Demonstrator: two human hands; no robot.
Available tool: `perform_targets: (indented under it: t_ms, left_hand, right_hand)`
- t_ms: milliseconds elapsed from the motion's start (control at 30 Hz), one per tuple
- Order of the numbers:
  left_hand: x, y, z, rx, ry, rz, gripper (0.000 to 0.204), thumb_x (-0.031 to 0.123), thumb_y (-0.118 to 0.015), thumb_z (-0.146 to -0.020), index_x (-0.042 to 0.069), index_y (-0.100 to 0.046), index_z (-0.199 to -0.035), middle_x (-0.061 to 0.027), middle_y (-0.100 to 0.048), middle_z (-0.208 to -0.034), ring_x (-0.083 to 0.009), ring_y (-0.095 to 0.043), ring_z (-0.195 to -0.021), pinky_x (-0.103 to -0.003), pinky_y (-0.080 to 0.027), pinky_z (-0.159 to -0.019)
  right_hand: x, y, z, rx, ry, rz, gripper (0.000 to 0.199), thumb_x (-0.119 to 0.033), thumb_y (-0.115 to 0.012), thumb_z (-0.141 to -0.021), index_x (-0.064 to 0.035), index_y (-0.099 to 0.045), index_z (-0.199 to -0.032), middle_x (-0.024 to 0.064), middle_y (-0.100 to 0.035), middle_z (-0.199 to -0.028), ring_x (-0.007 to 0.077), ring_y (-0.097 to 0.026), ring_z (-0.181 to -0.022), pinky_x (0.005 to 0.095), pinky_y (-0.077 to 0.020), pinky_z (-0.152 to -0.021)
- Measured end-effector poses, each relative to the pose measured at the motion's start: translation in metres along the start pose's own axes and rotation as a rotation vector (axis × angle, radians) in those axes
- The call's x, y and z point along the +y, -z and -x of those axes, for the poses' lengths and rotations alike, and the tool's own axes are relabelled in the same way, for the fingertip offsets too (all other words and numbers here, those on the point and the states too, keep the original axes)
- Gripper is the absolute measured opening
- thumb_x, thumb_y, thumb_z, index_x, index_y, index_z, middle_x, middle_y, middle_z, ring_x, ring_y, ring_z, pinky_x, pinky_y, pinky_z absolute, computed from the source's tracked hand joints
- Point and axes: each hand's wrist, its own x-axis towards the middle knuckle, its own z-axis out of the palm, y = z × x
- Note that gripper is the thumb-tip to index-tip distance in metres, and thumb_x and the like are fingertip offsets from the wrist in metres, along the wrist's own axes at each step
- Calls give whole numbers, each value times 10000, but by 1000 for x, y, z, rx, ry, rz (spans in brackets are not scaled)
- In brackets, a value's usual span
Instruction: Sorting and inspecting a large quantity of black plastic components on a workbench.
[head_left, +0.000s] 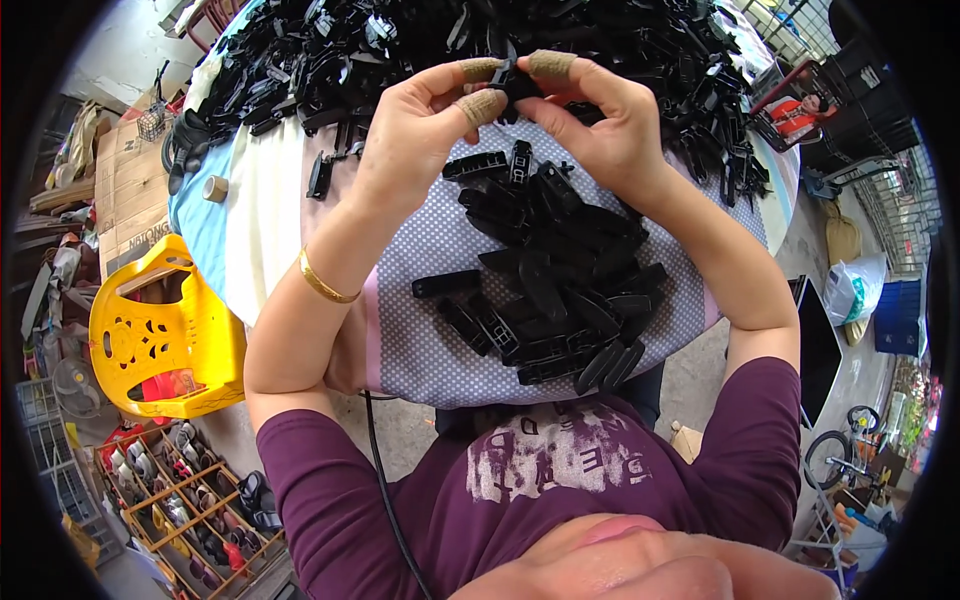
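1. Small black plastic piece [507, 76] sits at the fingertips of my left hand [412, 132] and right hand [615, 122], both pinched on it.
2. Likely two-handed fitting, I judge; next calls for steady thumbs.
3. Toward me, loose black plastic parts [541, 285] lie on grey dotted cloth [402, 335].

Across the far side of the cloth-covered table [262, 230], a broad heap of black plastic parts [300, 70]. Nearer, on the white-dotted grey cloth [400, 240], a smaller pile of black plastic parts [570, 270]. Beyond that pile, at the heap's near edge, left hand [425, 120] and right hand [615, 135], with a small black plastic piece [508, 78] between. On the table's left part, a tan roll of tape [215, 188]. Left of the table, a yellow plastic chair [215, 340], between brown cardboard [130, 190] behind and a wooden shoe rack [197, 475] before. Far right, a blue container [898, 315], with a bicycle [850, 450] nearer.
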Motion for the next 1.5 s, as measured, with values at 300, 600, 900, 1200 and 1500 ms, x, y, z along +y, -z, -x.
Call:
perform_targets:
  t_ms: [300, 600, 900, 1200, 1500]
  left_hand:
    - [-7, -2, 2, 66, -71, -89, 317, 40, -633, -824, -13, -592, -1133, -70, -657, -965, -102, -600, -819, -228, -488, -762]
    - [-3, -17, 6, 146, -101, 36, 294, 53, -635, -830, -38, -600, -1107, -83, -658, -969, -101, -600, -877, -202, -478, -803]
    - [8, -8, 9, -60, -193, -107, 253, 15, -594, -843, -13, -622, -1092, -97, -656, -1008, -139, -611, -929, -234, -480, -847]
    - [28, -22, 24, -175, -297, -890, 433, 63, -702, -733, 74, -604, -1155, -61, -665, -886, -132, -585, -761, -298, -483, -691]
    - [35, 45, 57, 196, -108, -1685, 626, 289, -737, -684, 73, -495, -1220, -189, -504, -1134, -324, -515, -1028, -378, -460, -852]
  right_hand:
    - [0, -1, 1, -30, 17, 78, 300, -26, -697, -758, 10, -638, -1050, 92, -673, -946, 134, -644, -841, 249, -523, -745]
    - [-11, -4, -3, 26, 146, 331, 237, -92, -728, -737, 7, -638, -932, 78, -662, -893, 167, -639, -740, 251, -515, -675]
    - [-11, 2, 3, -256, -188, 81, 294, -160, -717, -773, 20, -624, -986, 83, -632, -753, 98, -597, -644, 219, -483, -608]
    - [20, 26, -11, -262, 169, 585, 286, -102, -693, -696, -64, -649, -976, 66, -645, -960, 241, -582, -927, 324, -491, -804]
    - [31, 25, -10, -292, 245, 763, 255, -134, -679, -738, -94, -648, -988, 39, -592, -1031, 213, -551, -958, 322, -485, -811]
